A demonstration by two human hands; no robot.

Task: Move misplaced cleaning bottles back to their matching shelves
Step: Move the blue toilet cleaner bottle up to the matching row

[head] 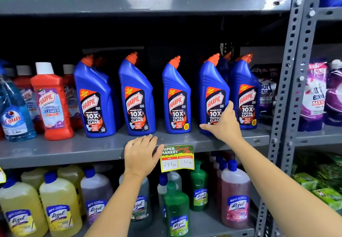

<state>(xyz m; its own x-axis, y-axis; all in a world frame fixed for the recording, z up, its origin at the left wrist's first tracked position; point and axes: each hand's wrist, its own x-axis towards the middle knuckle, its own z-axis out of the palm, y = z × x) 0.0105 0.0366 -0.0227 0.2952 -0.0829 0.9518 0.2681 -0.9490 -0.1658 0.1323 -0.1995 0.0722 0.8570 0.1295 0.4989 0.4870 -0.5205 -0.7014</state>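
Note:
Several blue Harpic bottles with orange caps stand in a row on the grey middle shelf [74, 149]. My right hand [223, 124] is wrapped around the lower front of the fourth blue Harpic bottle [211, 88], thumb to its left and fingers to its right. My left hand [141, 153] lies flat on the shelf's front edge, fingers apart, holding nothing, just below the second blue Harpic bottle [137, 96]. Red Harpic bathroom cleaner bottles [51, 103] and a blue Colin spray bottle [14, 114] stand at the left end.
A yellow price tag [177, 159] hangs from the shelf edge beside my left hand. Lizol bottles in yellow [59, 205], green [176, 209] and pink [236, 196] fill the shelf below. Green pouches line the top shelf. A perforated upright [288, 81] separates purple Surf Excel pouches [314, 96].

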